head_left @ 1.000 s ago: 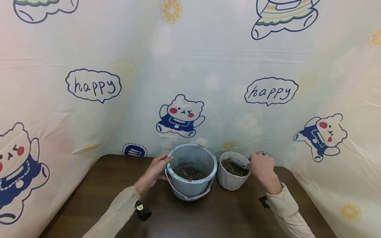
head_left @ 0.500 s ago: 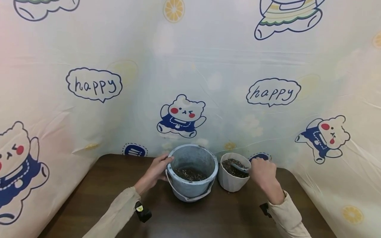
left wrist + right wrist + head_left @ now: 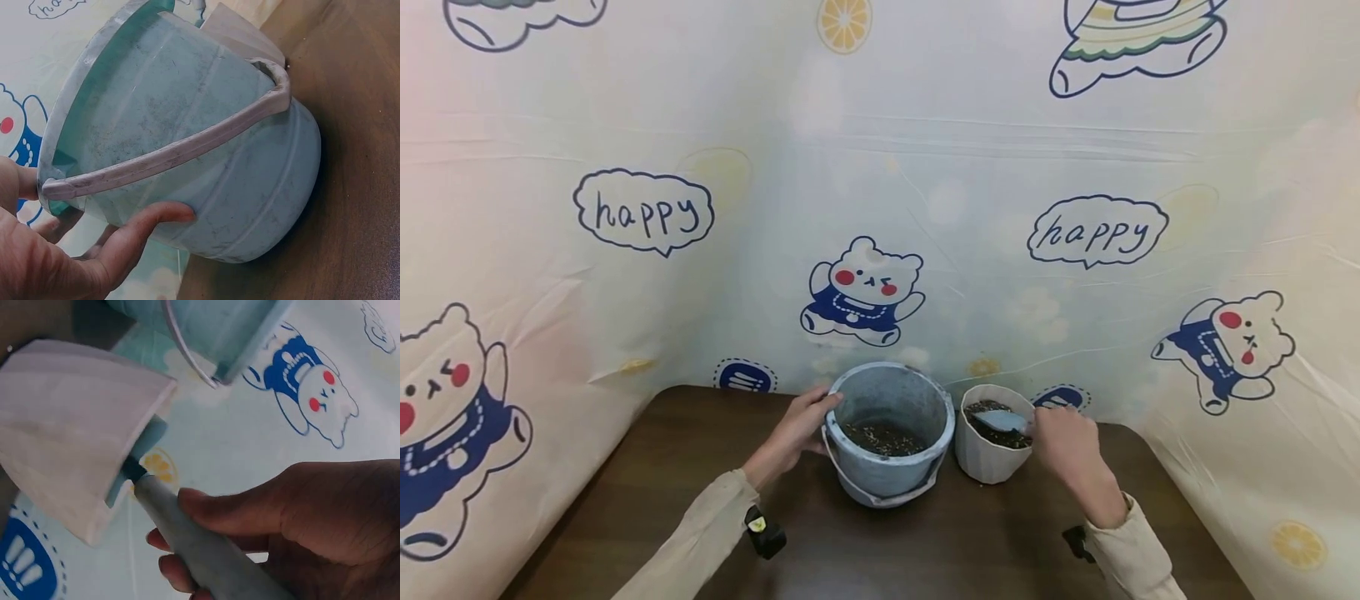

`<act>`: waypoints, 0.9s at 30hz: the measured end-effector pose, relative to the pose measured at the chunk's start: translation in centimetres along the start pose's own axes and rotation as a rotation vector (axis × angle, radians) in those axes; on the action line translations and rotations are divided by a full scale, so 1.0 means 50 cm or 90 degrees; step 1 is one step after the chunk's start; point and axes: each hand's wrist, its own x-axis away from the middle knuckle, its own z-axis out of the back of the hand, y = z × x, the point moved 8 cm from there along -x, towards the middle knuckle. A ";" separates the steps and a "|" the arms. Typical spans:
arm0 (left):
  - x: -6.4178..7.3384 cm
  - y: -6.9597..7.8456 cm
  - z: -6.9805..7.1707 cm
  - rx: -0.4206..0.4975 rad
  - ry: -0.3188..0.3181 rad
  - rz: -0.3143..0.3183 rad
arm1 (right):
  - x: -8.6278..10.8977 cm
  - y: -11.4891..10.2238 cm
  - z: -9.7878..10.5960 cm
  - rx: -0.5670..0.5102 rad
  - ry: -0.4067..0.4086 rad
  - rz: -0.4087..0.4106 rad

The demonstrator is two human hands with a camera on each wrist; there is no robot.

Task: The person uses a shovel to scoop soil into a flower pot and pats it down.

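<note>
My left hand (image 3: 793,433) grips the light blue bucket (image 3: 880,477) at its left rim; in the left wrist view the thumb (image 3: 169,213) lies against the outer wall. Dark soil with pale specks (image 3: 887,438) covers the bucket's bottom. Just right of the bucket stands a whitish pot (image 3: 988,462) holding dark soil. My right hand (image 3: 1070,450) holds a small garden trowel by its grey handle (image 3: 187,531), fingers and thumb wrapped around it. The trowel's blue blade (image 3: 1002,419) is inside the pot's mouth, its broad side showing, over the soil.
Bucket and pot stand near the back edge of a dark brown wooden table (image 3: 880,558). Close behind rises a printed cloth (image 3: 970,208) with bears and lettering. The bucket's pale handle (image 3: 181,153) hangs down along its front.
The trowel blade has turned in the pot: seen nearly edge-on half a second ago, it now shows its broad side. The right hand has tilted with it. Left hand and bucket stay put.
</note>
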 end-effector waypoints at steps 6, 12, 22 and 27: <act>0.002 0.002 -0.003 -0.005 0.002 0.004 | 0.033 -0.009 0.079 0.066 0.142 0.013; 0.002 0.006 -0.006 -0.007 -0.004 0.002 | 0.050 -0.050 0.141 0.024 0.297 0.059; 0.005 0.004 -0.005 -0.001 -0.004 0.004 | 0.010 -0.162 0.115 -0.044 0.345 0.225; 0.005 0.003 -0.002 -0.001 0.000 0.003 | -0.010 -0.230 0.071 -0.010 0.326 0.309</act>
